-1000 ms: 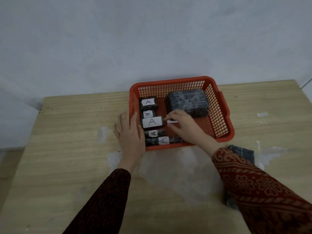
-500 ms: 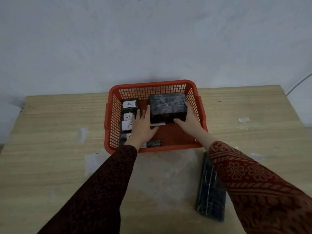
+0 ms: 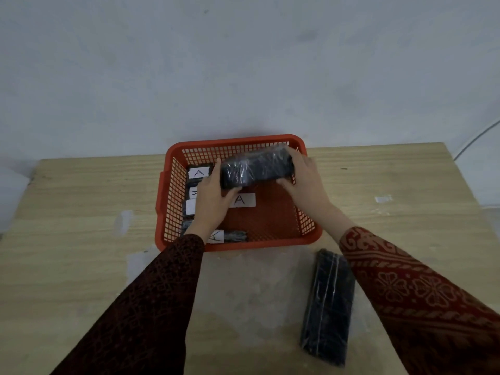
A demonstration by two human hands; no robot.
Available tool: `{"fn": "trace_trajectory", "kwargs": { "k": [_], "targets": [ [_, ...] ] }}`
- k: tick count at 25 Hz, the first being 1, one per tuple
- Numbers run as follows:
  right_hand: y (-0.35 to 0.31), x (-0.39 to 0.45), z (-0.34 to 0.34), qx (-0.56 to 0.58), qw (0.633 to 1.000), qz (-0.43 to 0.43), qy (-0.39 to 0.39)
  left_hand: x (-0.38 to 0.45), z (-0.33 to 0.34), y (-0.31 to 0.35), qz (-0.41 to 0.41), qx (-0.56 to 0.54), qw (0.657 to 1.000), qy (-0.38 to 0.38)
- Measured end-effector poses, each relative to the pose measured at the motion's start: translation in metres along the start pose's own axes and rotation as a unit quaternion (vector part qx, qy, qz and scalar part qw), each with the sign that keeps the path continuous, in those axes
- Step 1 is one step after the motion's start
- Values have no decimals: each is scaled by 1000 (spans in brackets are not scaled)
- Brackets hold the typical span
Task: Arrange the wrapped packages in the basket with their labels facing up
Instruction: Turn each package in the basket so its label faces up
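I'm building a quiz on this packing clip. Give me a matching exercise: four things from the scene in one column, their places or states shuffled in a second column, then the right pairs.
Things
1. large black plastic-wrapped package
2. long black wrapped package
3. loose white paper label marked A
4. small black wrapped packages with A labels

Places or states
a. lined along the left side of the red plastic mesh basket
b. lying on the wooden table, outside the basket
c. held between the left hand and the right hand
d. flat on the basket floor

Pairs: 1-c, 2-b, 3-d, 4-a
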State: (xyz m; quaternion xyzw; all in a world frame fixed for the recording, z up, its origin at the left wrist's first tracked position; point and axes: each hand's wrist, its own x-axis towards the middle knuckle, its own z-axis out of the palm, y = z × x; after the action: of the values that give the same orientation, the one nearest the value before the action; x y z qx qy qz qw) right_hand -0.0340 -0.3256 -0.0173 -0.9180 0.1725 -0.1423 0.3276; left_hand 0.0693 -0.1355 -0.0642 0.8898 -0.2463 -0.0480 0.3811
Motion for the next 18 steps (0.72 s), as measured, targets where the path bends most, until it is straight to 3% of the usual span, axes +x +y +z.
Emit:
{"fn": "trace_trajectory", "kwargs": {
  "k": [5, 13, 15, 18],
  "targets": [
    [9, 29, -14, -2, 1000, 8, -21, 9, -8, 10, 24, -19, 999, 23],
    [4, 24, 3, -12, 999, 30, -38, 17, 3, 12, -61, -14, 995, 77],
    [5, 18, 11, -41, 996, 43, -70, 20, 7, 14, -91, -39, 993, 71],
    [11, 13, 26, -81, 983, 59, -154, 16, 17, 16, -73, -50, 995, 34]
  ]
}}
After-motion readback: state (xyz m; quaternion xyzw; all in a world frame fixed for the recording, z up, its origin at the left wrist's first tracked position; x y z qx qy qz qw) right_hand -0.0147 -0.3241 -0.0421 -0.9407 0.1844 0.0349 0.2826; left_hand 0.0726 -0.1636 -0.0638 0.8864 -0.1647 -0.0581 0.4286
